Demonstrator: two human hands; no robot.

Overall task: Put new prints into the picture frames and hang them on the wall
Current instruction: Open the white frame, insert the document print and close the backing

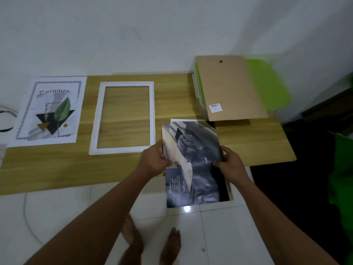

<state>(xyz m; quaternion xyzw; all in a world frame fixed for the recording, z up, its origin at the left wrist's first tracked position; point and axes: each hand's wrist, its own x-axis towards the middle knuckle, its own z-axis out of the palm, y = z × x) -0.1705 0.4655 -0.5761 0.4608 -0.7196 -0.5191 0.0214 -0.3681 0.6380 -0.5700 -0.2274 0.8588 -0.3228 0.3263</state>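
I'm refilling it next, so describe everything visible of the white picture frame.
The white picture frame is a plain rectangular border, perhaps painted wood or plastic. It lies flat on the wooden table, long sides running away from the person, with no backing: the table's grain shows through the opening. Whether it holds glass is unclear. The leaf print lies to its left; the left hand, gripping the dark print, is by its near right corner.

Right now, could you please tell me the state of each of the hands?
Left hand: pinching the left edge of the dark print.
Right hand: pinching the same print's right edge.
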